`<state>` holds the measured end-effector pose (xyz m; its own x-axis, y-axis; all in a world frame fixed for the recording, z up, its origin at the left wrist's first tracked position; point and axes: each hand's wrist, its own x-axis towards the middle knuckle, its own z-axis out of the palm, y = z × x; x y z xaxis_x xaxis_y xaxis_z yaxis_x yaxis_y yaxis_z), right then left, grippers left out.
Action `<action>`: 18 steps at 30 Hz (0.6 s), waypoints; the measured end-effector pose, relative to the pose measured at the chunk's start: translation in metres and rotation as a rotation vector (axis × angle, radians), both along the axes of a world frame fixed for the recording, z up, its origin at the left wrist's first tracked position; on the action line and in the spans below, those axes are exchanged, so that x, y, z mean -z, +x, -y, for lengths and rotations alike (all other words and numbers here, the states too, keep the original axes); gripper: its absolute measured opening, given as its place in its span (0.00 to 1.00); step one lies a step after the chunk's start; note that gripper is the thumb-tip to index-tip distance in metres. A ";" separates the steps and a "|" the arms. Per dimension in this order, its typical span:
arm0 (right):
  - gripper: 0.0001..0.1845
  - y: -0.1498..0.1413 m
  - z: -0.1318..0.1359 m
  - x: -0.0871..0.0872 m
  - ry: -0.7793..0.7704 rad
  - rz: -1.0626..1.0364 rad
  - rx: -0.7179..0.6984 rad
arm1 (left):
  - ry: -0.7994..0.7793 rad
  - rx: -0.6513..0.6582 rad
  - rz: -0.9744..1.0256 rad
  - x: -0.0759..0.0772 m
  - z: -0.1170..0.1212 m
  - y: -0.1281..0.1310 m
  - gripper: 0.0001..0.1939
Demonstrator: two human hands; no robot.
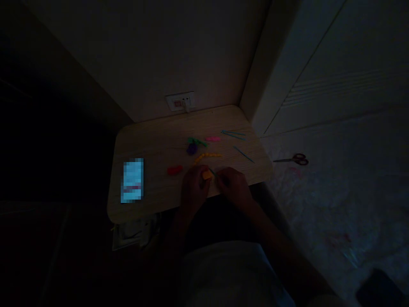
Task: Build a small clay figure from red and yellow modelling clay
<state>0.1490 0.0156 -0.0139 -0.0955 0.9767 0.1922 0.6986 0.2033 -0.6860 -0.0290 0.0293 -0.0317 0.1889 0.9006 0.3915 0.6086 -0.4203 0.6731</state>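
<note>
In the dim light my left hand (195,183) is closed on a small orange block (207,175), soft-looking like modelling clay, over the front edge of the small wooden table (153,157). Just to its right, my right hand (234,183) pinches a thin bluish stick (212,171), its tip close to the block. Whether the tip touches it I cannot tell. A knobbly yellow-orange strip (207,155) lies right behind my hands. Left of my left hand sits a red piece (174,170). Farther back are a purple lump (192,149), a green piece (197,141) and a pink piece (212,139).
Several thin blue sticks, one of them a single stick (244,154), lie on the table's right side. A lit phone-like screen (132,181) is at the left. Scissors (295,160) lie beyond the right edge. A wall socket (180,102) with a plug is behind the table.
</note>
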 end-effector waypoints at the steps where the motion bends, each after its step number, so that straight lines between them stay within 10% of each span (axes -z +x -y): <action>1: 0.05 0.001 -0.001 -0.001 0.003 -0.001 0.010 | 0.011 -0.001 -0.003 -0.001 0.000 0.000 0.17; 18: 0.06 -0.005 -0.002 -0.006 -0.053 0.090 0.022 | 0.102 -0.098 -0.012 -0.005 0.007 -0.003 0.10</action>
<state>0.1440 0.0177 -0.0080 -0.0883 0.9873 0.1317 0.7619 0.1522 -0.6296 -0.0317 0.0221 -0.0265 0.1068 0.8704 0.4807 0.6580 -0.4243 0.6221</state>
